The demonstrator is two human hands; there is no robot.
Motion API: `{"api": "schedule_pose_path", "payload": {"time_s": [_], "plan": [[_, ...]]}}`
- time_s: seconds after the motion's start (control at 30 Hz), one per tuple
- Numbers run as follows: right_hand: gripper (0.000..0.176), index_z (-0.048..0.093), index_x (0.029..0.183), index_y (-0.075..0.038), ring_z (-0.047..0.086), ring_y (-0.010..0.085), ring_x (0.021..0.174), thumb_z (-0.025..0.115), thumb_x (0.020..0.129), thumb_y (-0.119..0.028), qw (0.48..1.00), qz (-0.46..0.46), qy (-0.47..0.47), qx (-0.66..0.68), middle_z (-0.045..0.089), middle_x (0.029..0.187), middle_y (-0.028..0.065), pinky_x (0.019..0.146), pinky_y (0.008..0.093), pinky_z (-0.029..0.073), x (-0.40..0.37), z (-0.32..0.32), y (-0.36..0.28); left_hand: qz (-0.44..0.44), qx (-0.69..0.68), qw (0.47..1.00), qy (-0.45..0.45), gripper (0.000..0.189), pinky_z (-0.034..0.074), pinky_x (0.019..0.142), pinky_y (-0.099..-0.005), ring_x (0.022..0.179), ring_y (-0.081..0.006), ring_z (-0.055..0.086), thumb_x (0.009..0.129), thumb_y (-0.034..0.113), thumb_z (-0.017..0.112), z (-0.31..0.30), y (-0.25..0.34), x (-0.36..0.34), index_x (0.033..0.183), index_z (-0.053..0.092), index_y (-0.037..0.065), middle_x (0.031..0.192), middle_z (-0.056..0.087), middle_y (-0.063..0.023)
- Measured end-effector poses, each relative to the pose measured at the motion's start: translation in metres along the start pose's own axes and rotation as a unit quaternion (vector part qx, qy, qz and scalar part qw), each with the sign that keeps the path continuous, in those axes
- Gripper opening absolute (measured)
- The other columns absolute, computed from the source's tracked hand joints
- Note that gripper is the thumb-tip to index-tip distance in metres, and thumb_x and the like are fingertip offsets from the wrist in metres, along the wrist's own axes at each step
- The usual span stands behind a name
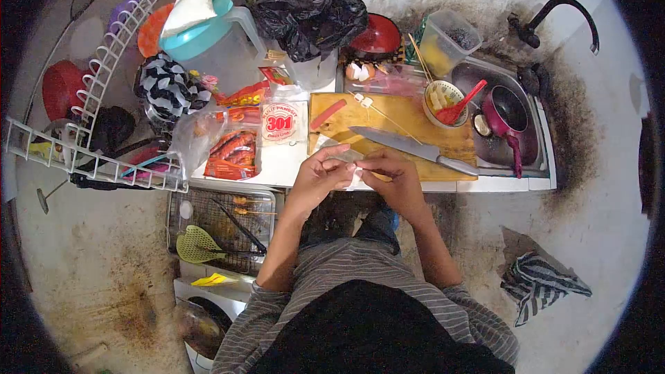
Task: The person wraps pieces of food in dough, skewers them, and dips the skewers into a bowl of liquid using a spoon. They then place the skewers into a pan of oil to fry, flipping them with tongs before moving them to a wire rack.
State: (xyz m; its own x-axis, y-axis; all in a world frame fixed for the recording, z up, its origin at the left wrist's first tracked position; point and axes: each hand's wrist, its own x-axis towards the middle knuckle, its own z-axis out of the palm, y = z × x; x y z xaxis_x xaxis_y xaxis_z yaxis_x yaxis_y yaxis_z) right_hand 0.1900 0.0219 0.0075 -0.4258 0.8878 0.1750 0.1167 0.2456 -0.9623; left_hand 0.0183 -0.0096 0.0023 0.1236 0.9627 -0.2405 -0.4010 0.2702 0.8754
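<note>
Both the left hand (322, 177) and the right hand (393, 179) are curled, fingertips pinched around a small pale piece (356, 178) over the front edge of the cutting board (451, 140), where a knife (402, 143) lies just beyond, between them and a bowl (436, 119).

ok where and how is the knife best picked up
By its handle, I'd say, coming from the near right with the right hand once free: the handle lies uncovered near the right edge of the board, while the blade slants away to the far left.
</note>
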Motion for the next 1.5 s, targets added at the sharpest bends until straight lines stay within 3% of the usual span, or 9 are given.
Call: {"api": "schedule_pose_path", "payload": {"time_s": [0.17,0.23,0.33,0.47,0.53,0.73,0.93,1.03,1.5], "plan": [[0.017,0.064,0.09,-0.001,0.057,0.0163,0.085,0.064,0.073,-0.004,1.0,0.014,-0.013,0.023,0.058,0.088,0.0094,0.075,0.0241,0.046,0.0,0.001,0.001,0.022,0.043,0.999,-0.001,0.041,0.049,0.069,-0.023,0.082,-0.0125,0.058,0.078,0.001,0.06,-0.002,-0.003,0.001,0.116,0.044,0.002,0.092,0.061,-0.0112],[0.025,0.058,0.1,0.001,0.055,0.0154,0.09,0.062,0.075,0.0,0.987,0.081,-0.03,0.133,0.056,0.097,0.0072,0.08,0.0265,0.046,-0.001,0.0,-0.003,0.053,0.002,0.998,-0.023,0.041,0.049,0.071,-0.0237,0.084,-0.0141,0.058,0.077,0.0,0.061,-0.005,-0.007,0.003,0.114,0.044,0.0,0.092,0.06,-0.0124],[0.031,0.054,0.104,0.0,0.055,0.0141,0.09,0.064,0.074,-0.001,0.973,0.154,-0.052,0.163,0.056,0.098,0.006,0.079,0.0264,0.047,-0.001,-0.002,-0.004,0.05,-0.016,0.999,-0.001,0.041,0.049,0.074,-0.0251,0.085,-0.0153,0.058,0.076,-0.002,0.061,0.0,-0.002,0.0,0.113,0.044,-0.001,0.093,0.06,-0.0129],[0.033,0.051,0.107,0.0,0.055,0.0128,0.088,0.062,0.076,-0.002,0.969,0.137,-0.059,0.196,0.056,0.098,0.0046,0.077,0.0259,0.047,-0.003,0.005,0.012,0.071,-0.011,0.997,0.008,0.041,0.049,0.076,-0.0265,0.086,-0.0155,0.058,0.075,-0.004,0.061,-0.002,-0.008,0.002,0.113,0.045,0.0,0.093,0.059,-0.0125],[0.026,0.054,0.102,0.001,0.055,0.0104,0.082,0.061,0.078,-0.005,0.955,0.212,-0.068,0.196,0.058,0.094,0.0031,0.074,0.0242,0.047,-0.005,0.007,0.009,0.091,-0.008,0.996,0.008,0.042,0.049,0.076,-0.0269,0.086,-0.0151,0.058,0.074,-0.006,0.061,-0.003,-0.01,0.003,0.113,0.045,0.0,0.092,0.059,-0.0115],[0.015,0.06,0.092,0.0,0.05,0.0047,0.068,0.059,0.081,-0.01,0.967,0.194,-0.058,0.154,0.059,0.08,-0.001,0.063,0.0194,0.041,-0.007,0.009,0.014,0.126,0.02,0.992,0.022,0.039,0.049,0.075,-0.0262,0.086,-0.015,0.058,0.074,-0.007,0.06,-0.002,-0.015,0.004,0.11,0.046,0.001,0.091,0.06,-0.0097],[0.018,0.06,0.091,0.0,0.048,0.0043,0.069,0.059,0.082,-0.016,0.967,0.234,-0.074,0.07,0.057,0.078,-0.0024,0.062,0.0191,0.04,-0.009,0.004,0.012,0.164,0.053,0.985,0.032,0.036,0.048,0.073,-0.0244,0.083,-0.0131,0.058,0.073,-0.008,0.061,0.001,-0.021,0.005,0.105,0.048,0.001,0.09,0.06,-0.0083],[0.022,0.062,0.088,-0.002,0.049,0.0066,0.065,0.058,0.083,-0.024,0.979,0.164,-0.066,0.105,0.056,0.073,-0.0017,0.058,0.0211,0.041,-0.01,0.006,0.019,0.142,0.121,0.982,0.033,0.032,0.047,0.071,-0.0227,0.082,-0.0121,0.058,0.073,-0.007,0.061,0.002,-0.017,0.002,0.102,0.049,0.001,0.088,0.06,-0.0076],[0.023,0.062,0.092,-0.001,0.049,0.0063,0.066,0.056,0.084,-0.021,0.974,0.168,-0.063,0.139,0.058,0.076,-0.001,0.061,0.0213,0.042,-0.016,0.002,0.03,0.156,0.2,0.966,0.05,0.024,0.048,0.072,-0.0225,0.079,-0.0093,0.056,0.071,-0.007,0.063,0.01,-0.014,-0.005,0.092,0.053,-0.001,0.084,0.058,-0.0046]]}}
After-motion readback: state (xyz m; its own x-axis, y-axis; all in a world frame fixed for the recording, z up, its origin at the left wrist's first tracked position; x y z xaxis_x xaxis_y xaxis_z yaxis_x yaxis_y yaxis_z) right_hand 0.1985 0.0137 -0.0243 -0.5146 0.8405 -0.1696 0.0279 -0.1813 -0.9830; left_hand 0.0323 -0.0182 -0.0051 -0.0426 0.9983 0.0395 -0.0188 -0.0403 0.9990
